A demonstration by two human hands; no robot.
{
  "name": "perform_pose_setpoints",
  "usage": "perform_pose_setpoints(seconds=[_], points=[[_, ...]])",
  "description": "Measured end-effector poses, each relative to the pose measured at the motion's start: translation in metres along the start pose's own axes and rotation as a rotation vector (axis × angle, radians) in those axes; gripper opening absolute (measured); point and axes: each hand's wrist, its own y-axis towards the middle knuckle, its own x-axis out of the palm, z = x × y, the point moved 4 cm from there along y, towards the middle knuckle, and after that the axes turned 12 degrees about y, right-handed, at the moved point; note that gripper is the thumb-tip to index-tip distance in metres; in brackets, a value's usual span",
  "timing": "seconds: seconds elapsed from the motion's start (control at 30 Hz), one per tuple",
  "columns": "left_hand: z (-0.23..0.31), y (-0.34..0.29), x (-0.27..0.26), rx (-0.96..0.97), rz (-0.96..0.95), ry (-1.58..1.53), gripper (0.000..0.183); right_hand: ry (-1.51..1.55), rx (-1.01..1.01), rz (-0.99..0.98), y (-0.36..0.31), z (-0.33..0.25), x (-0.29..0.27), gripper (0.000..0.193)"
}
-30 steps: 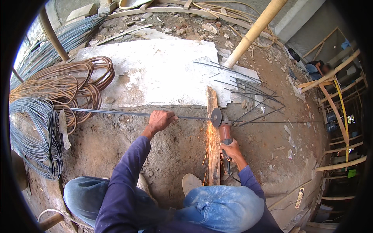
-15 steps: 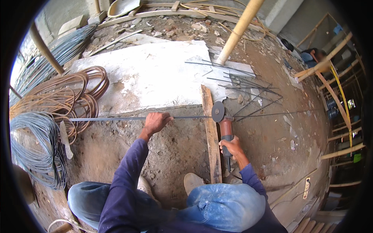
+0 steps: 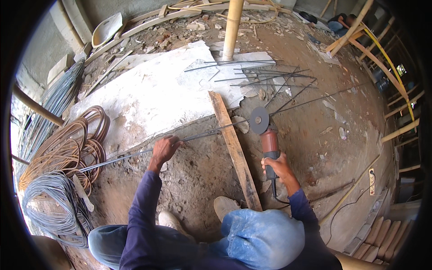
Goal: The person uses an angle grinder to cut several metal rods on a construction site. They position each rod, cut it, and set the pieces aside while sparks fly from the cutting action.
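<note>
My left hand (image 3: pixel 164 152) is closed around thin steel rods (image 3: pixel 200 134) that run from the left across a wooden plank (image 3: pixel 235 150) on the ground. To the right of the plank, my right hand (image 3: pixel 280 167) grips the dark handle of an angle grinder (image 3: pixel 270 143) with a red-brown body. Its grey cutting disc (image 3: pixel 259 120) points away from me, close to the rods' right ends. Whether disc and rods touch I cannot tell. The grinder's cord trails from the handle's rear end.
Cut rods (image 3: pixel 274 83) lie scattered beyond the grinder, near a bamboo post (image 3: pixel 232 31) and a white sheet (image 3: pixel 153 90). Rusty coils (image 3: pixel 85 135) and grey wire coils (image 3: pixel 51 198) lie at left. A power strip (image 3: pixel 371 182) is at right; a person (image 3: pixel 342 23) is far right.
The whole view has turned, so the plank and rods now look slanted. The grinder has moved right, farther from the plank. Both hands keep their holds.
</note>
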Motion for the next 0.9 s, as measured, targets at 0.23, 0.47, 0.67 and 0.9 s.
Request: perform_pose_setpoints(seconds=[0.23, 0.47, 0.67, 0.9], points=[[0.006, -0.002, -0.004, -0.146, 0.041, 0.083, 0.047, 0.063, -0.012, 0.046, -0.012, 0.004, -0.023, 0.027], [0.020, 0.006, -0.051, -0.286, 0.032, 0.149, 0.069, 0.207, -0.080, 0.142, -0.051, -0.010, -0.044, 0.025], [0.039, 0.017, -0.106, -0.281, 0.119, 0.107, 0.076, 0.317, -0.203, 0.224, -0.102, -0.038, -0.065, 0.031], [0.091, 0.023, -0.163, -0.230, 0.308, 0.038, 0.076, 0.394, -0.295, 0.328, -0.149, -0.050, -0.088, 0.038]])
